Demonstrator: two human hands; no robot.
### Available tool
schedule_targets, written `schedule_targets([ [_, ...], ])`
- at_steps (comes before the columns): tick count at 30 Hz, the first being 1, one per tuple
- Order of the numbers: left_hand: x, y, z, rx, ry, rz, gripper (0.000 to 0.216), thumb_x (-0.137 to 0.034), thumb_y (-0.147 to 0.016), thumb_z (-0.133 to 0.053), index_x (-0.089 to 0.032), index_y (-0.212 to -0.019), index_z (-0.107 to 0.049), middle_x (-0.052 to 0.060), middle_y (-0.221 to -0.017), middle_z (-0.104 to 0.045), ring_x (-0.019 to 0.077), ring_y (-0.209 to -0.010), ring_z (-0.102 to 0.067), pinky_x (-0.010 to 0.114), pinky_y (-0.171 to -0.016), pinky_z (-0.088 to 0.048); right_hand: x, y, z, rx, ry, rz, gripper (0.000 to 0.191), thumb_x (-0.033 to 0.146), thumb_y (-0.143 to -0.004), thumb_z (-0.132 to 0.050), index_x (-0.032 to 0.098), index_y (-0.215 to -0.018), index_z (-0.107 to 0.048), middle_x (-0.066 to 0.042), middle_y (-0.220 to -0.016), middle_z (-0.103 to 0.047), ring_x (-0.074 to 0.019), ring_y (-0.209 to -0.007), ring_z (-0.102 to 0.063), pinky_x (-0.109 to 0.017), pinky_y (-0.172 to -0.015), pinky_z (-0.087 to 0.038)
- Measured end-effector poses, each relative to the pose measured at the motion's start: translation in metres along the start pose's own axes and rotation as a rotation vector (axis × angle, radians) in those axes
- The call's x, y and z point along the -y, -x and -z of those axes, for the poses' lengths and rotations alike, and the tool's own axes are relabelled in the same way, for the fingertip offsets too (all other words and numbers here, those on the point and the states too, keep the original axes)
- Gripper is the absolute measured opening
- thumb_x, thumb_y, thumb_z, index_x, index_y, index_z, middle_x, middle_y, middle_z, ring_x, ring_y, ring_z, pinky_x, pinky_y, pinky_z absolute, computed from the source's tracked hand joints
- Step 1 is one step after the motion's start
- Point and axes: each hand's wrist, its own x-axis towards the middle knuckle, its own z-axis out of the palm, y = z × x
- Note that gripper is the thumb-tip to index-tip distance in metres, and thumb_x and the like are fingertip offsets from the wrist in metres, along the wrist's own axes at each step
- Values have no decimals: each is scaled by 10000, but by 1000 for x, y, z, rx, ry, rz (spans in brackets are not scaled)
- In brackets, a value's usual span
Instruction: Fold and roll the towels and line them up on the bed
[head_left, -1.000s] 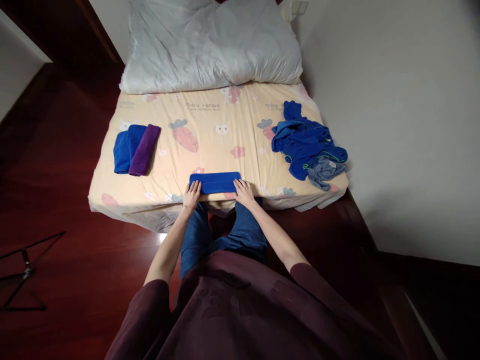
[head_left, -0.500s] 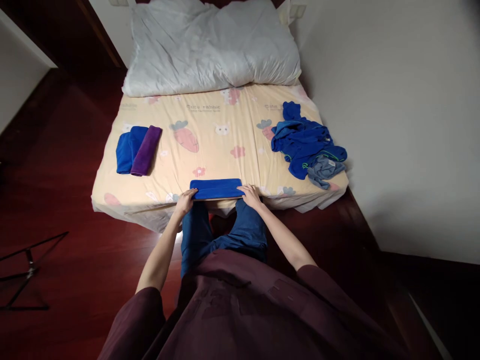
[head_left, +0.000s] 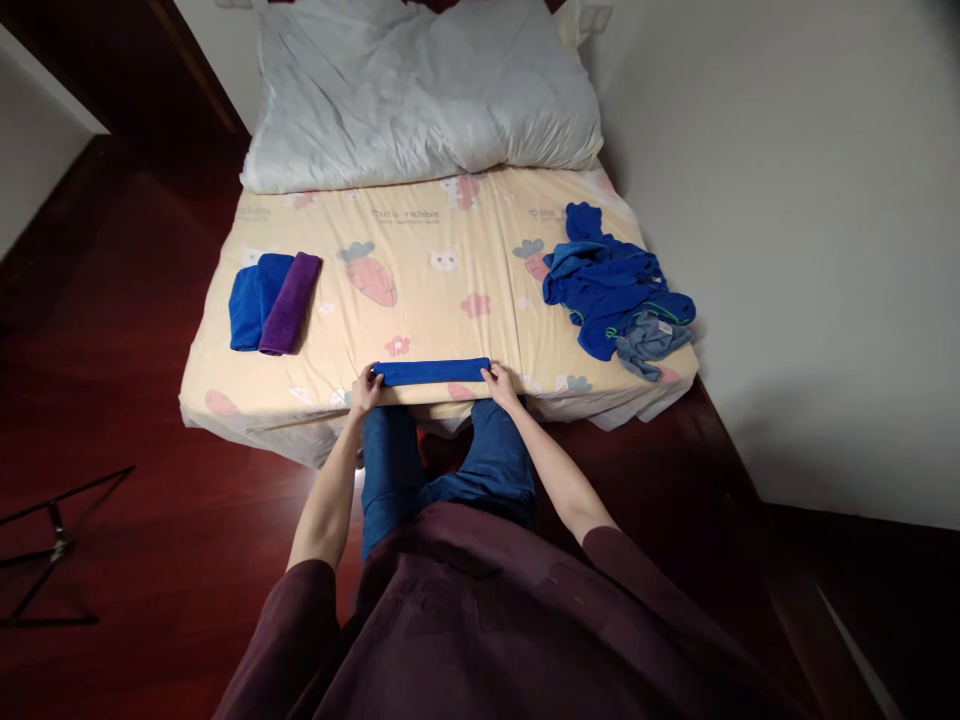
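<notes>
A blue towel (head_left: 431, 372), folded into a long narrow strip, lies crosswise at the near edge of the bed. My left hand (head_left: 366, 390) pinches its left end, and my right hand (head_left: 499, 384) grips the right end between thumb and fingers. Over to the left sit two folded blue towels (head_left: 255, 300) with a purple towel (head_left: 291, 303) leaning against them. A heap of crumpled blue cloths (head_left: 607, 285) is on the right, with a grey-blue cloth (head_left: 651, 345) at its near side.
The bed (head_left: 442, 310) has a yellow sheet with carrot and rabbit prints. A bunched white quilt (head_left: 427, 90) covers its far end. At lower left, a black metal stand (head_left: 58, 540) is on the red-brown floor. A wall (head_left: 787, 250) runs along the right.
The blue towel has gone from a wider folded rectangle to a narrower strip. My fingers have shifted from resting on its corners to gripping its ends.
</notes>
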Motion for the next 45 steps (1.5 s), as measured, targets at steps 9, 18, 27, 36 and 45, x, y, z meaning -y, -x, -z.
schedule_targets([
  [9,-9,-19,2,73,-104,67,489,-257,-966,-482,-56,-1385,-637,168,-1074,-765,318,-1118,-701,414,-1060,-487,-3,-3,3,-48,54,-43,378,567,-946,-597,218,-818,-669,-85,-812,-751,-260,-902,-742,-312,-799,-571],
  [18,-16,-27,3,69,-187,155,478,-284,-952,-546,-68,-1365,-648,174,-1070,-769,317,-1093,-716,412,-1034,-512,-9,-6,-2,-63,67,-83,294,470,-955,-591,204,-929,-713,-106,-915,-791,-262,-943,-761,-337,-851,-585],
  [27,-58,21,-48,-48,-318,-331,627,-333,-1017,-427,-143,-1614,-404,163,-1708,-301,338,-1620,-177,571,-1305,-136,56,7,-27,-39,479,160,566,328,-1053,-401,228,-1610,-411,-116,-1690,-368,-316,-1565,-316,-560,-1270,-262],
  [36,-36,27,-43,129,-374,-361,730,-277,-923,-492,-131,-1629,-381,143,-1719,-267,308,-1620,-199,523,-1332,-80,63,22,-46,278,536,450,596,350,-1068,-406,224,-1649,-361,-72,-1732,-271,-233,-1625,-227,-507,-1338,-132],
  [45,-30,67,-27,-129,251,113,629,-182,-800,-677,-127,-1415,-561,214,-1630,-411,370,-1577,-302,547,-1304,-253,37,-19,-6,167,343,249,442,233,-1039,-450,176,-1430,-647,-117,-1521,-599,-241,-1473,-508,-468,-1266,-357],
])
